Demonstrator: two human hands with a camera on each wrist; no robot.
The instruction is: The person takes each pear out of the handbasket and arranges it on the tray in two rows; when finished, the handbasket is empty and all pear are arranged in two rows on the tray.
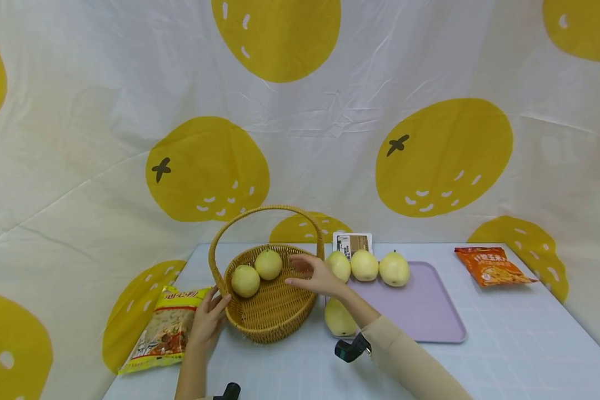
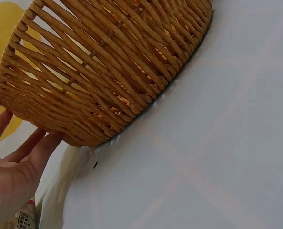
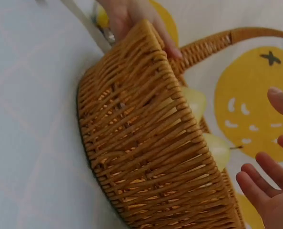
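Observation:
A brown wicker basket [image 1: 275,316] with a tall arched handle stands on the table. Inside, towards its back left, are two pale yellow-green pears, one pear [image 1: 245,281] in front of the other pear [image 1: 268,264]. My left hand [image 1: 209,318] holds the basket's left side near the handle base, its fingers [image 2: 46,145] against the outer weave. Over the right part of the basket hovers my right hand [image 1: 316,276], fingers spread apart and nothing in them. In the right wrist view, the pears [image 3: 217,151] show partly behind the rim.
On a lilac tray [image 1: 430,311] to the right are several more pears [image 1: 394,269], one pear [image 1: 339,318] at the front left. A yellow food bag [image 1: 165,328] lies left of the basket. An orange snack packet [image 1: 492,266] is at far right, a white package [image 1: 352,242] behind the tray.

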